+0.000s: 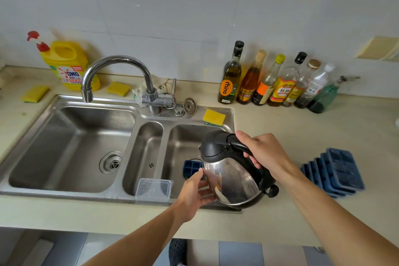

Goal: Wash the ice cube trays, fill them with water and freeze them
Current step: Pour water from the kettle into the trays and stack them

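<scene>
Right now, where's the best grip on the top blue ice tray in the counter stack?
Top tray: pinch the rim of its right long edge, coming from above right. The stack is fanned, with the lower trays jutting out leftward, so that edge looks free. Left hand and right hand are both on the kettle.

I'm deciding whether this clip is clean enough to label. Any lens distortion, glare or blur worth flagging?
Head view: wide-angle bending bows the counter edges and leans the bottles outward. Head view: the light is soft and even, with faint shadows. Head view: the steel kettle mirrors its surroundings, and the faucet carries bright highlights. Head view: the centre is sharp, while the outer corners look slightly soft.
</scene>
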Tool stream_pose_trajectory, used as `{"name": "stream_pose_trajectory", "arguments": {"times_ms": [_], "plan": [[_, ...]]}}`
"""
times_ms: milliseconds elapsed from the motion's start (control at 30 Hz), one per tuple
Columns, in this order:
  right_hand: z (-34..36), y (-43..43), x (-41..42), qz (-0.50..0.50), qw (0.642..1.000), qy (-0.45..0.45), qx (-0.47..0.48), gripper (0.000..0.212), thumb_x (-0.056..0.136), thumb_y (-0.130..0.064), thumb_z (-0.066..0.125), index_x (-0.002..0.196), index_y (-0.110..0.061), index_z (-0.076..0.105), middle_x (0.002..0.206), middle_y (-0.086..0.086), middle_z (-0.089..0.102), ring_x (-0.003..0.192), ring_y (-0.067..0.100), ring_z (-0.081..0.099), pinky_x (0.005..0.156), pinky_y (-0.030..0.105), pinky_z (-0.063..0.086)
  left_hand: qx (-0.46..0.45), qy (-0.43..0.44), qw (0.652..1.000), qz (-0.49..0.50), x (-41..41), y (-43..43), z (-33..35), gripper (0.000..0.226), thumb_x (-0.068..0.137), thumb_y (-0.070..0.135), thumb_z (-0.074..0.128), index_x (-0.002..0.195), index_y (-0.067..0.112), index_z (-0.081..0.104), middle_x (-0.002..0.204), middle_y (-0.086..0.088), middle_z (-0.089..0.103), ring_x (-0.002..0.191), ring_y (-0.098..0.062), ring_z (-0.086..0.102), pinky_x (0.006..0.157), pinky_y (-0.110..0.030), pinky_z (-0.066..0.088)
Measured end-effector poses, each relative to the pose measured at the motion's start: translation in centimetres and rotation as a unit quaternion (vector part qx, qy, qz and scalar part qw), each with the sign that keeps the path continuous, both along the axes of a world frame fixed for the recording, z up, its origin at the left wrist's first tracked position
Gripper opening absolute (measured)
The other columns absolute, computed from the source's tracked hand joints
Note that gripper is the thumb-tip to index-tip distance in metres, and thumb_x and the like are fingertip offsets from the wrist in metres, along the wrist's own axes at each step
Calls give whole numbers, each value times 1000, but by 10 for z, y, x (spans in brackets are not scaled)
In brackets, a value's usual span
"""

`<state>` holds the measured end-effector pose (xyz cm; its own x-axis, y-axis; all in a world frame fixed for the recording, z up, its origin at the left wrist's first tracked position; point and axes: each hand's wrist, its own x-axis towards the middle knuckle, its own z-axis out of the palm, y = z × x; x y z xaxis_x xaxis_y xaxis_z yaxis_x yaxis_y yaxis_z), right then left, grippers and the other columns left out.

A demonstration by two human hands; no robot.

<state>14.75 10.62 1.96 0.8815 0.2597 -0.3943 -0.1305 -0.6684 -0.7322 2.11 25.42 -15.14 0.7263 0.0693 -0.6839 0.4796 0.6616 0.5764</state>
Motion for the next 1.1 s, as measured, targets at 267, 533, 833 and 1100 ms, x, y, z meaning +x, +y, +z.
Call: {"name": "stream_pose_trajectory", "arguments": {"times_ms": [267,533,833,1100], "plan": [[-1,6,0,-6,1000,3,-8,74,96,-57,59,81,15,67,38,-6,53,34,10,44,53,27,44,1,-4,1000,-17,-3,3,3,54,109,44,35,119,1,66,112,-17,75,104,-33,73,88,-44,60],[1,8,-4,-12,1000,13,1,68,96,-54,61,80,12,68,37,-7,52,34,10,42,46,23,41,6,-6,1000,-20,-5,4,8,51,110,43,35,118,3,66,113,-16,75,109,-35,71,96,-49,57],[3,8,-9,-6,1000,8,1,72,96,-55,60,81,15,67,38,-7,52,34,9,42,49,24,42,3,-11,1000,-25,-11,5,11,52,110,43,35,114,3,68,115,-19,74,110,-37,70,97,-52,57],[5,8,-14,3,1000,6,1,67,97,-54,59,77,10,68,37,-7,52,34,8,43,49,23,42,-6,-6,1000,-25,-18,6,9,52,109,44,37,121,4,68,115,-20,74,107,-34,72,95,-50,58]]}}
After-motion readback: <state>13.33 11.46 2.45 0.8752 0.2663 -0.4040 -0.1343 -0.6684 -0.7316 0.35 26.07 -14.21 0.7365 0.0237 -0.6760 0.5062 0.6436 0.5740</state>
